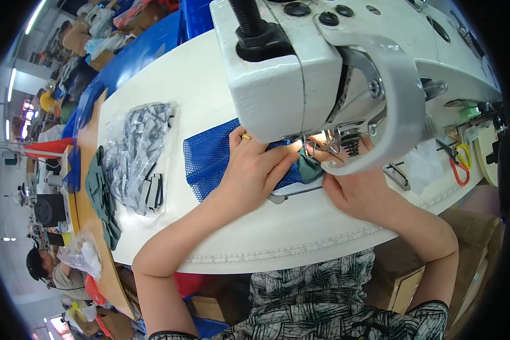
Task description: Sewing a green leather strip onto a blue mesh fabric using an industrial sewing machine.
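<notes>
A white sewing machine (272, 90) stands over the table, its lit needle area between my hands. A piece of blue mesh fabric (204, 158) lies under its head and under my left hand (252, 167). That hand presses the mesh down, with thumb and forefinger pinched together at the fabric beside the presser foot. A dark green fabric piece (309, 169) is bunched on the mesh's right end. My right hand (357, 190) is closed at the green piece's right edge, its fingers curled and partly hidden behind the machine's white curved guard (405, 107).
A clear plastic bag (136, 153) of grey-and-white strips lies to the left. Dark green fabric pieces (99, 198) rest at the table's left edge. Scissors (459, 164) with red and yellow handles lie on the right. A ruler tape (289, 251) runs along the front edge. Another person (62, 275) sits far left.
</notes>
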Demonstrator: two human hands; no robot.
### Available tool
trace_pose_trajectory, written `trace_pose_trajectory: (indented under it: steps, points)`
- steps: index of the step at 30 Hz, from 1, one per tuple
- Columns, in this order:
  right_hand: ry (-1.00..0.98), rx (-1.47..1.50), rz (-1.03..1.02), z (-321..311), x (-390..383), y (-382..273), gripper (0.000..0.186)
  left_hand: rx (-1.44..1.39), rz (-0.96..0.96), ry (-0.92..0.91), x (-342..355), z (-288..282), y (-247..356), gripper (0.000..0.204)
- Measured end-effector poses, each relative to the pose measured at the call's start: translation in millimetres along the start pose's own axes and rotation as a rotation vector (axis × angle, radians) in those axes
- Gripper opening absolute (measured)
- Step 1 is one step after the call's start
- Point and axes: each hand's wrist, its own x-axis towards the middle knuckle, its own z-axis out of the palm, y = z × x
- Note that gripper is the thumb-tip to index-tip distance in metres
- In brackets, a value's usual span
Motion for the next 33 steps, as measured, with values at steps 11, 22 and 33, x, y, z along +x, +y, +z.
trace_pose_trajectory:
  steps: [11, 22, 33]
  points:
    - [-0.009, -0.005, 0.035, -1.4, 2.5, -4.9, 0.057, -0.096, -0.05, -0.045, -3.3, 0.4, -7.0, 0.019]
    - [-0.006, 0.022, 0.043, -1.4, 2.4, -3.2, 0.056, -0.077, -0.06, -0.039, -3.3, 1.6, -6.7, 0.02]
    - [0.024, 0.06, 0.041, -4.2, 4.7, -2.2, 0.054, -0.009, -0.027, -0.052, -2.8, -3.9, -2.6, 0.02]
